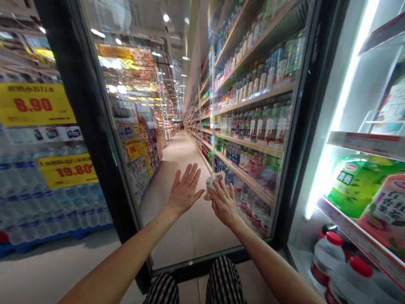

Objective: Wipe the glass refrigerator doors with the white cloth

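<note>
On the glass door (202,147), a crumpled cloth (210,182) beneath the right hand (225,207).
Bunched, without a clear long axis, it's held under curled right fingers; the left hand (183,192), nearby, spreads its fingers, holding nothing.

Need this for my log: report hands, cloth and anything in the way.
Left hand spread, apparently against glass door. Right hand over crumpled cloth, apparently on same door. Nothing visibly blocking; checkered knees below, near bottom frame.
</note>
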Demonstrator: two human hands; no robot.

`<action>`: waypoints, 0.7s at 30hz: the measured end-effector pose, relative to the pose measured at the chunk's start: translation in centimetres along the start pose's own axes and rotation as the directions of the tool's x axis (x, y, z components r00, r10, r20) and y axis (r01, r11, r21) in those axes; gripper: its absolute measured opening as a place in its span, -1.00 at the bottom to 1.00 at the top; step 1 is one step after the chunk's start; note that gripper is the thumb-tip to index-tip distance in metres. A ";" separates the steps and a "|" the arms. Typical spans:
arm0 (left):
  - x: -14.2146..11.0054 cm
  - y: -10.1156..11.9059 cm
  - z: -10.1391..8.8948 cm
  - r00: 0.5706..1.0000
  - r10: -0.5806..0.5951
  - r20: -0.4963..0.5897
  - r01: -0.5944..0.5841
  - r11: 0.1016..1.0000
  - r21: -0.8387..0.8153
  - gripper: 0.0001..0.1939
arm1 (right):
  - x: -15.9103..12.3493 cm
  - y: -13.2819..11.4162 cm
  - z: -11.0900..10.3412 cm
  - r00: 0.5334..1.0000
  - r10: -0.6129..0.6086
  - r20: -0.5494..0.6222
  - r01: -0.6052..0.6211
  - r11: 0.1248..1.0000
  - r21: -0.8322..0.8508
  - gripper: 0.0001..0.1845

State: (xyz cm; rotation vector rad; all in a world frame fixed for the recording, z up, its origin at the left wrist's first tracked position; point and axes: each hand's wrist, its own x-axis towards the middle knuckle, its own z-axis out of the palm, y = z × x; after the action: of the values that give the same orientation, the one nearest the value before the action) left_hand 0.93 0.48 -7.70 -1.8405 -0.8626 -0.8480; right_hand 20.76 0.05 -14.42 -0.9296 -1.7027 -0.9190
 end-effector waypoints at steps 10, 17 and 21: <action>-3.8 -0.6 -0.7 0.999 0.010 0.050 -0.009 1.000 -0.025 -0.36 | 0.3 -1.8 0.7 0.957 0.273 -0.094 -0.274 0.962 0.003 -0.50; -7.1 -2.0 -1.4 0.998 -0.011 0.063 0.012 1.000 -0.010 -0.37 | -2.5 -0.5 0.3 0.962 0.261 -0.082 -0.266 0.963 -0.052 -0.51; -8.4 -2.1 -1.3 0.996 -0.044 0.079 0.044 0.999 -0.003 -0.35 | -2.8 0.5 0.5 0.821 0.520 -0.237 -0.546 0.836 -0.055 -0.45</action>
State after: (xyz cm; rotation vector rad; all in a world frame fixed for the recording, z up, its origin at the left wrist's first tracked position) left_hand -5.46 -1.74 -13.29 -1.8759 -0.9546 -0.8091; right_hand 21.72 0.20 -17.12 -1.2604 -1.1162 -0.7089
